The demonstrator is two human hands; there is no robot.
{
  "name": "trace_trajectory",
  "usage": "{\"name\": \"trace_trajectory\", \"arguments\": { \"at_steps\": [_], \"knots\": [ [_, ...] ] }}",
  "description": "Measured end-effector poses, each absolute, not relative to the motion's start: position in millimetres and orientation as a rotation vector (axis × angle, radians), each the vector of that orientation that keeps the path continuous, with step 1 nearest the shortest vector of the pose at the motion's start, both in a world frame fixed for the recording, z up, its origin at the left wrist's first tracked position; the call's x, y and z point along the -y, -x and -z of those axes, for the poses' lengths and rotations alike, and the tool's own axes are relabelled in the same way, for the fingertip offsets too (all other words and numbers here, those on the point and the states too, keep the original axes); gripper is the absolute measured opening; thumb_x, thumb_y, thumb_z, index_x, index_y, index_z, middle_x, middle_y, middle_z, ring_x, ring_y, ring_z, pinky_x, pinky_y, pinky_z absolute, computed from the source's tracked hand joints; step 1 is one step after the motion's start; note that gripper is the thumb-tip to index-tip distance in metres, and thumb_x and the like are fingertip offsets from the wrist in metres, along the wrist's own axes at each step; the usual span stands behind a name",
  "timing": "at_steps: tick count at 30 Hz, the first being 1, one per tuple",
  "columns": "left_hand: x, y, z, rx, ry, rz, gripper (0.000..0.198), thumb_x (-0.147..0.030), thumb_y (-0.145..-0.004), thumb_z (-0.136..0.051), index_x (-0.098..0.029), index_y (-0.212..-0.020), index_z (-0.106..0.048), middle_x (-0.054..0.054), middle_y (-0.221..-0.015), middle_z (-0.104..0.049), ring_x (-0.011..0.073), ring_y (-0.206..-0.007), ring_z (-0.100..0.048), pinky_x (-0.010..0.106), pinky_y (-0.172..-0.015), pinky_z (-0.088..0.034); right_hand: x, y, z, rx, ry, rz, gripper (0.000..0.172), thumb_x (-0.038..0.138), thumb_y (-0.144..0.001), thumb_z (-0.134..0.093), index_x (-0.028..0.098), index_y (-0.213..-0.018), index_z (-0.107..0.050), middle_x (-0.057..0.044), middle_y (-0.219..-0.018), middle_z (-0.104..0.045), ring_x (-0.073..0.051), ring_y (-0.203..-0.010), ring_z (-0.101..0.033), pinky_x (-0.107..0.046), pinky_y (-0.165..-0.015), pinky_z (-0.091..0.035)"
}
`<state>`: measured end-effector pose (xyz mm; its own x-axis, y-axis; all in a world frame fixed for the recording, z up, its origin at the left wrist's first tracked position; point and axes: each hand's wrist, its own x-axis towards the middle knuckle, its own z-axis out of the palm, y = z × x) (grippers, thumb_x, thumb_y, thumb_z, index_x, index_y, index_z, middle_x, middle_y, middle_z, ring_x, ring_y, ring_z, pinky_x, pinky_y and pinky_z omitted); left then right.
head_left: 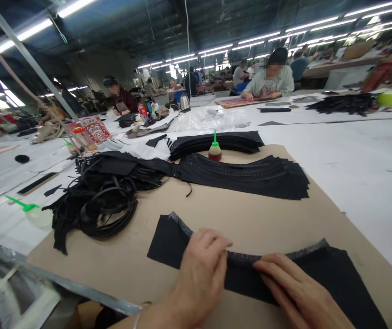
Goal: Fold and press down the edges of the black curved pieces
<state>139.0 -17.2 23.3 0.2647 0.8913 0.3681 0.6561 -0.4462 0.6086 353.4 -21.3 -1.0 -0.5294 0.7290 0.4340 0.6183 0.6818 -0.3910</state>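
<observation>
Forward head view: one frame, looking down along a long work table.
Landmark: tan cardboard sheet, lying on the table.
Panel: black curved panel, flat on the near part of the cardboard sheet, its upper edge carrying a rough grey band.
Left hand: fingers together and bent over the grey band, at the panel's left; how firm the hold is cannot be told.
Right hand: fingers together, nearly straight, lying on the panel just beside the grey band; not closed around anything.
Far part of the sheet: stack of curved black panels, with a small squeeze bottle with a green nozzle standing just behind it.
Left end of the sheet: coil of black strips, touching the stack's left end.
Well beyond the sheet: co-worker in a pale sweatshirt, both hands on a patterned board.
</observation>
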Motion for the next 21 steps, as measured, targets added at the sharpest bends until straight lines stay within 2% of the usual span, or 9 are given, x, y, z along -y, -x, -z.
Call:
{"name": "trace_trajectory", "arguments": {
  "at_steps": [3, 6, 10, 17, 21],
  "knots": [
    [7, -105, -32, -1.578, -2.259, -0.729, 0.016, -0.011, -0.088, -0.055, -0.021, -0.097, -0.064, 0.002, -0.097, -0.064, 0.0195, -0.097, -0.053, 0.035, -0.088, -0.038, 24, -346, 11, 2.394, 0.997, -0.121, 0.036, 0.011, -0.092, -0.035, 0.021, -0.118, -0.059, -0.006, -0.101, -0.064, -0.014, -0.090, -0.064, -0.022, -0.081, -0.054],
    [-3, -87, -31, -1.558, -2.293, -0.528, 0.007, -0.018, -0.088, -0.060, -0.022, -0.090, -0.065, -0.001, -0.092, -0.066, 0.0179, -0.094, -0.055, 0.038, -0.094, -0.031, 25, -346, 21, 2.426, 0.968, 0.017, 0.045, 0.005, -0.086, -0.035, 0.019, -0.119, -0.061, -0.008, -0.102, -0.066, -0.017, -0.092, -0.064, -0.027, -0.081, -0.054],
    [-13, -81, -31, -1.528, -2.260, -0.421, 0.008, -0.017, -0.086, -0.059, -0.023, -0.083, -0.064, -0.005, -0.083, -0.067, 0.0148, -0.088, -0.058, 0.040, -0.099, -0.021, 27, -346, 25, 2.452, 0.990, 0.163, 0.049, 0.003, -0.080, -0.036, 0.018, -0.118, -0.063, -0.008, -0.104, -0.068, -0.018, -0.092, -0.064, -0.030, -0.078, -0.054],
    [-24, -82, -32, -1.528, -2.219, -0.271, 0.009, -0.012, -0.079, -0.057, -0.020, -0.075, -0.061, -0.005, -0.075, -0.064, 0.0129, -0.076, -0.056, 0.038, -0.092, -0.023, 25, -345, 25, 2.477, 0.956, 0.270, 0.053, 0.005, -0.075, -0.038, 0.019, -0.120, -0.062, -0.007, -0.102, -0.069, -0.019, -0.089, -0.064, -0.031, -0.074, -0.053],
    [-28, -83, -28, -1.541, -2.215, -0.218, 0.010, -0.011, -0.079, -0.056, -0.019, -0.073, -0.060, -0.004, -0.074, -0.065, 0.0141, -0.077, -0.055, 0.041, -0.092, -0.021, 22, -347, 29, 2.517, 0.959, 0.252, 0.057, 0.005, -0.074, -0.039, 0.022, -0.124, -0.059, -0.006, -0.103, -0.068, -0.019, -0.089, -0.063, -0.030, -0.075, -0.052]
  ]
}}
